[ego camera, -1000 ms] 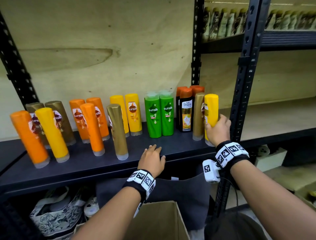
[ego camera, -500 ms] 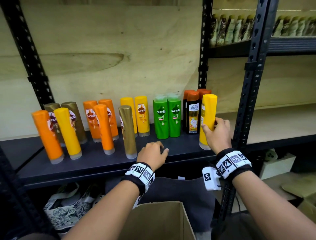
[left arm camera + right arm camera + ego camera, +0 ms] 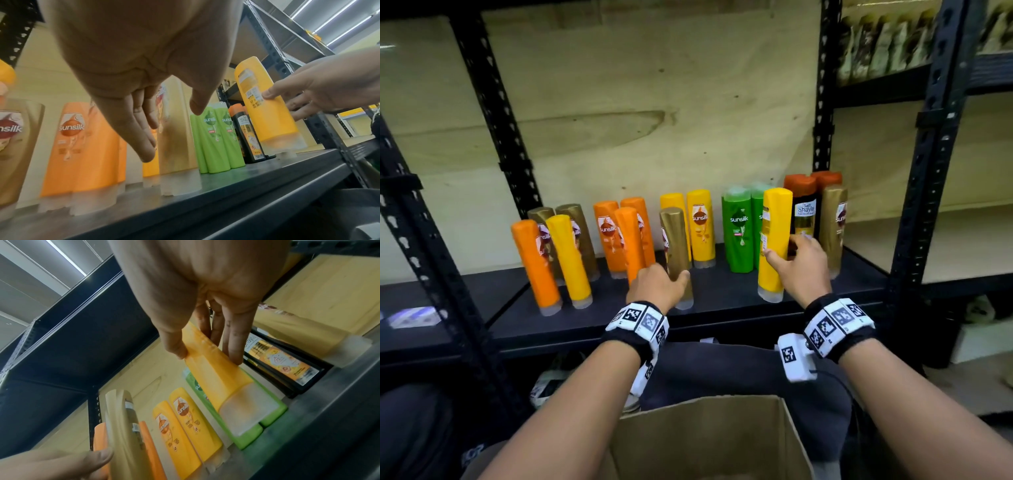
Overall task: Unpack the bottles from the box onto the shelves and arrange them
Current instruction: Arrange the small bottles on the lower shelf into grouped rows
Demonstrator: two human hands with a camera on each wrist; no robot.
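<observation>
My right hand [image 3: 796,260] pinches a yellow bottle [image 3: 774,240] between thumb and fingers. The bottle stands tilted near the shelf's front edge, in front of two green bottles [image 3: 738,229]. The right wrist view shows the thumb and fingers on the yellow bottle [image 3: 216,374]. My left hand [image 3: 661,284] reaches with straight fingers to a gold bottle [image 3: 676,246]; its thumb touches the bottle's side. Orange, yellow, gold and dark bottles stand in rows on the black shelf [image 3: 722,311]. An open cardboard box [image 3: 705,438] sits below my arms.
Black perforated uprights [image 3: 928,171] frame the shelf. A dark bottle with an orange cap [image 3: 804,212] and another gold bottle [image 3: 832,226] stand behind my right hand. The neighbouring bay has a bare wooden shelf [image 3: 928,246]. More bottles fill an upper right shelf [image 3: 887,44].
My right hand has carried the yellow bottle left, from beside the right gold bottle to in front of the green ones. My left hand has left the shelf edge and reached the gold bottle.
</observation>
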